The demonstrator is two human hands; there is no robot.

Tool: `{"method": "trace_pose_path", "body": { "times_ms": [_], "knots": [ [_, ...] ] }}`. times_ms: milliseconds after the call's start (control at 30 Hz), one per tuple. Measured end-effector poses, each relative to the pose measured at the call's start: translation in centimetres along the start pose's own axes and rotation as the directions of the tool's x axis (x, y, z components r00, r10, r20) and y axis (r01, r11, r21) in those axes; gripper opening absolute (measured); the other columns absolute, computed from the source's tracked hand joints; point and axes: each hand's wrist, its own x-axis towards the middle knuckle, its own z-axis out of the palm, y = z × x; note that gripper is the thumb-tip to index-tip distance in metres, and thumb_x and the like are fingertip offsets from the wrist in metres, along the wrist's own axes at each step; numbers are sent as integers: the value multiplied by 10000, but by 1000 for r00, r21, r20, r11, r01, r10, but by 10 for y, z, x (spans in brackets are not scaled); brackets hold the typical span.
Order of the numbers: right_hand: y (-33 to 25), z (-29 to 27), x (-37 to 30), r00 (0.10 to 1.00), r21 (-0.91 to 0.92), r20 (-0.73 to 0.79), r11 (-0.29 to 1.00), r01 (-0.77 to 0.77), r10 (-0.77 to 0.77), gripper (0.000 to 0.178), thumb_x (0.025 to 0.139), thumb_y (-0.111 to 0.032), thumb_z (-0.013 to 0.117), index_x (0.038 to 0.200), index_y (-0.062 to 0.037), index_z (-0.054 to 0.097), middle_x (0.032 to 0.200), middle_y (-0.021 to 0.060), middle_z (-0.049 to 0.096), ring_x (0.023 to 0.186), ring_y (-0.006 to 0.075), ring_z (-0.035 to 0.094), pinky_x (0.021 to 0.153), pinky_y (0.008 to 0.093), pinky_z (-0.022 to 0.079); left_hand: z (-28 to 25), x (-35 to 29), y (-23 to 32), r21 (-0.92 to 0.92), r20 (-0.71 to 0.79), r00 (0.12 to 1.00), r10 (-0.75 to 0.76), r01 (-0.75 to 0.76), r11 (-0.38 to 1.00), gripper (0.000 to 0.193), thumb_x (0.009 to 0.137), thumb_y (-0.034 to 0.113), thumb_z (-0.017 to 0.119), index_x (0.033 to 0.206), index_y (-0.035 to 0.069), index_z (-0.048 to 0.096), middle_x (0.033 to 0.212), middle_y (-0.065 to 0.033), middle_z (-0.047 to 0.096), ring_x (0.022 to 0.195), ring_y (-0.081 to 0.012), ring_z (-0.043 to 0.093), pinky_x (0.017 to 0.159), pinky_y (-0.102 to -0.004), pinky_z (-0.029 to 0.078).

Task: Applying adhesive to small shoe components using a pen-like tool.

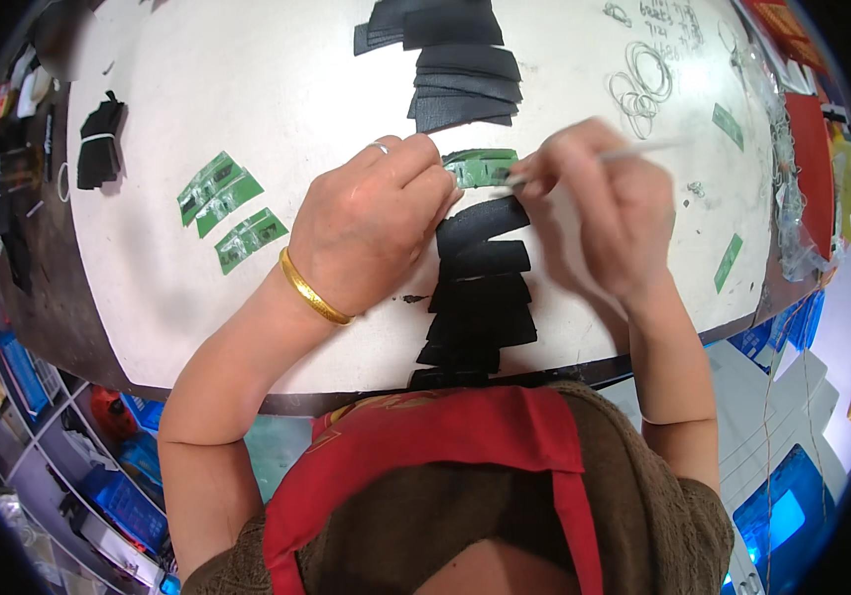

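A green rectangular template-like piece [475, 171] with dark patches and shiny clear film lies in the middle of the white table. At its left end my left hand [374, 216] is closed, with the fingertips pinching or pressing its edge. My right hand [606, 198] grips a thin pale pen [643, 149], its tip low against the right end of the green piece. Motion blurs the pen and right fingers. Nearer me, several black leather-like strips [482, 260] run overlapped in a column. Another fanned stack of black pieces [467, 84] lies beyond the green one.
Several similar green pieces [232, 203] lie left of my left hand, near a banded black bundle [100, 144]. At right are loose pale rubber bands [640, 89] and a single green piece [729, 263]. Clear plastic bags [797, 228] crowd the table's right edge.
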Motion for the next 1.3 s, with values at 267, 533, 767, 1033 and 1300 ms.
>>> {"method": "trace_pose_path", "body": {
  "times_ms": [267, 533, 767, 1033, 1300],
  "knots": [
    [32, 6, 61, 914, -575, -37, 756, 312, -405, 164, 906, -143, 776, 1068, -115, 774, 901, 55, 773, 764, 268, 729, 662, 368, 568, 4, -14, 12, -106, 62, 997, 49, -42, 993, 196, 767, 46, 853, 881, 85, 698, 900, -38, 686, 776, -229, 682, 643, -343, 572],
    [24, -3, 49, 741, -594, 25, 586, 551, -671, 199, 811, -84, 732, 1003, -111, 777, 859, 39, 763, 816, 230, 753, 666, 340, 574, 2, -22, 16, -66, 77, 997, 26, -21, 998, 202, 765, 48, 858, 906, 85, 718, 916, -27, 688, 792, -218, 679, 646, -337, 574],
    [11, -13, 1, 824, -523, 155, 663, 536, -545, 183, 871, -75, 756, 1051, -63, 785, 929, 104, 774, 895, 252, 763, 715, 329, 585, -3, -22, 25, -64, 39, 999, 10, -8, 998, 206, 759, 30, 862, 920, 72, 741, 939, -61, 693, 797, -244, 691, 661, -340, 579],
    [4, -6, -7, 949, 298, -75, 915, -271, 306, 311, 1102, -210, 609, 1326, -12, 693, 1085, 101, 797, 975, 129, 758, 765, 238, 586, 6, -4, 19, -43, -122, 989, -89, 85, 995, 198, 776, 14, 859, 939, 40, 750, 926, -98, 695, 796, -262, 690, 674, -353, 569],
    [9, -4, -6, 946, 354, -89, 898, -261, 311, 314, 1109, -220, 598, 1330, -16, 689, 1063, 119, 786, 954, 133, 761, 729, 225, 592, 13, -1, 17, 65, -128, 990, -67, 76, 995, 191, 772, 19, 862, 914, 45, 739, 916, -80, 701, 795, -251, 687, 665, -348, 555]
  ]
}}
